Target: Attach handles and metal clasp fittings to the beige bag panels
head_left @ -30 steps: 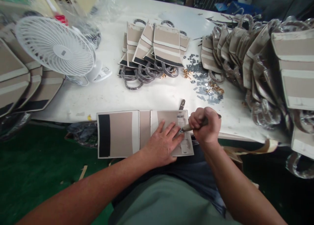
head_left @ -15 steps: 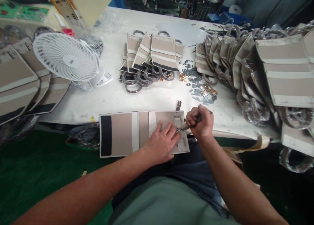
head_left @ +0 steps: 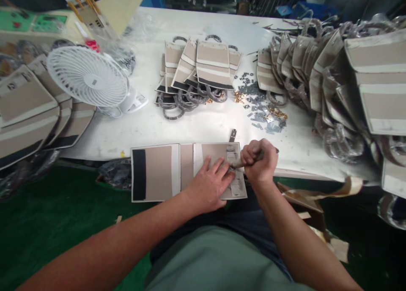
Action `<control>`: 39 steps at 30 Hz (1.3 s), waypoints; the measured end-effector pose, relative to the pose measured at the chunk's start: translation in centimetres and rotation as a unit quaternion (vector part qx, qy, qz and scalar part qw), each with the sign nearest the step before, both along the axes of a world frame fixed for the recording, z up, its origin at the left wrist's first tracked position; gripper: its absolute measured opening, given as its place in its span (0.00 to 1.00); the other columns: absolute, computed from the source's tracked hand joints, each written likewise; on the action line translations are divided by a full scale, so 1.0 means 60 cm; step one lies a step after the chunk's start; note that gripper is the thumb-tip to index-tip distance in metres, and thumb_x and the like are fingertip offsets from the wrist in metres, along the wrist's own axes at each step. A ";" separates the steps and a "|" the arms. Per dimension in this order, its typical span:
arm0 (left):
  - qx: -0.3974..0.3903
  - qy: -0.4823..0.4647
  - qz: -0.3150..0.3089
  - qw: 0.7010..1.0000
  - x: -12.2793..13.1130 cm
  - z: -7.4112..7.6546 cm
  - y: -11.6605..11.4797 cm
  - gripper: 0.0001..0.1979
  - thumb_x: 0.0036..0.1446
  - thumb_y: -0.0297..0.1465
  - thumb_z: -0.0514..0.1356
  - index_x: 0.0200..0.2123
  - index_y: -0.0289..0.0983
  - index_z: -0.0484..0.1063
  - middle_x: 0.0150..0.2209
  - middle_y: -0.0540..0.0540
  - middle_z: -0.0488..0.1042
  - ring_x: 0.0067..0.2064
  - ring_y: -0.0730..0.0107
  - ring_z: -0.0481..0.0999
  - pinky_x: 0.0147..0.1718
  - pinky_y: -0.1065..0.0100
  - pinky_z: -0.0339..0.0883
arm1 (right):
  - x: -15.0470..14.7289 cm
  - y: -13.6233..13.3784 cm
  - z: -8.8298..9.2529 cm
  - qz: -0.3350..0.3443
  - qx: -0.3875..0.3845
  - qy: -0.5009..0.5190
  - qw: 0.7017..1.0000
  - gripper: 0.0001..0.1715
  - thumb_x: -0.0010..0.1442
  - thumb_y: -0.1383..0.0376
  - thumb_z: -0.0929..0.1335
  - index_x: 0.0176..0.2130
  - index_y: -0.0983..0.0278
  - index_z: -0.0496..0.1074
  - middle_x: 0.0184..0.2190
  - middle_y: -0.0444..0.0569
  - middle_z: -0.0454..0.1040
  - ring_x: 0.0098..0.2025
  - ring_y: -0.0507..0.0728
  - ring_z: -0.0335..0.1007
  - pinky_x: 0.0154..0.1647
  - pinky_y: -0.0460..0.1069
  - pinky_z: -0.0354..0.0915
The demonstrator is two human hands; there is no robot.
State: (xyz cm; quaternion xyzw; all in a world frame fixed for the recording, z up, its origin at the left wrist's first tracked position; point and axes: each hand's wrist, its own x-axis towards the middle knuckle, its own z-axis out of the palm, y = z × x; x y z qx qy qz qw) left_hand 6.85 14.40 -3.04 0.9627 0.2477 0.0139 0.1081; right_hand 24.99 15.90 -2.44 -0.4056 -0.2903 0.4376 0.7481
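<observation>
- Panel (head_left: 187, 168), beige with pale bands and a black strip at its left end: lies open across the near edge of the bench (head_left: 177, 132), its near side above the person's lap.
- Left hand (head_left: 207, 185): palm down on the panel's right half, fingers spread apart; the grip holds nothing that shows.
- Right hand (head_left: 261, 160): grip clamped around a tool (head_left: 238, 163), whose tip meets the panel just beside the left fingertips; the exact contact is too small to make out.
- Dark strap (head_left: 233, 135): projects beyond the panel's far edge, near its right end.
- Grey metal pieces (head_left: 261, 110) and gold-coloured pieces (head_left: 240, 97): scattered between the middle stack of panels (head_left: 212, 62) and the right-hand row of panels (head_left: 377, 83).
- White fan (head_left: 91, 81): stands left of the middle stack.
</observation>
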 end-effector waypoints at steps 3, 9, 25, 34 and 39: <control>-0.007 -0.010 0.010 1.000 0.002 0.004 -0.003 0.43 0.56 0.45 0.69 0.69 0.33 0.63 0.71 0.28 0.62 0.73 0.36 0.55 0.71 0.34 0.42 | -0.015 -0.006 0.010 0.064 -0.015 -0.186 0.980 0.25 0.66 0.54 0.71 0.22 0.60 0.66 0.17 0.40 0.61 0.19 0.50 0.56 0.21 0.48 0.54; -0.007 -0.036 0.040 0.999 -0.004 0.000 -0.013 0.42 0.52 0.45 0.72 0.66 0.35 0.67 0.69 0.27 0.62 0.73 0.38 0.55 0.72 0.38 0.43 | -0.017 0.022 0.046 0.168 -0.084 -0.271 0.944 0.29 0.65 0.49 0.71 0.20 0.61 0.66 0.14 0.40 0.62 0.16 0.50 0.56 0.18 0.48 0.52; -0.029 -0.081 0.042 0.995 -0.015 -0.007 -0.010 0.38 0.54 0.43 0.70 0.66 0.37 0.69 0.66 0.28 0.65 0.71 0.36 0.60 0.72 0.37 0.45 | -0.005 0.001 0.034 0.185 0.011 -0.286 0.940 0.27 0.68 0.54 0.70 0.21 0.61 0.66 0.17 0.42 0.62 0.19 0.51 0.58 0.21 0.49 0.54; -0.028 -0.061 0.041 0.997 -0.014 -0.015 -0.015 0.41 0.55 0.46 0.71 0.68 0.38 0.67 0.68 0.27 0.62 0.74 0.35 0.55 0.73 0.36 0.40 | -0.018 -0.004 0.023 0.127 0.028 -0.213 0.968 0.27 0.67 0.52 0.71 0.22 0.59 0.63 0.16 0.40 0.60 0.18 0.51 0.56 0.19 0.49 0.55; -0.011 -0.052 0.070 0.996 -0.008 -0.003 -0.043 0.36 0.61 0.39 0.66 0.70 0.36 0.64 0.70 0.27 0.62 0.74 0.35 0.56 0.72 0.33 0.45 | 0.012 -0.042 0.035 0.080 0.001 -0.260 0.962 0.26 0.66 0.53 0.72 0.21 0.60 0.65 0.17 0.41 0.62 0.19 0.51 0.58 0.20 0.49 0.56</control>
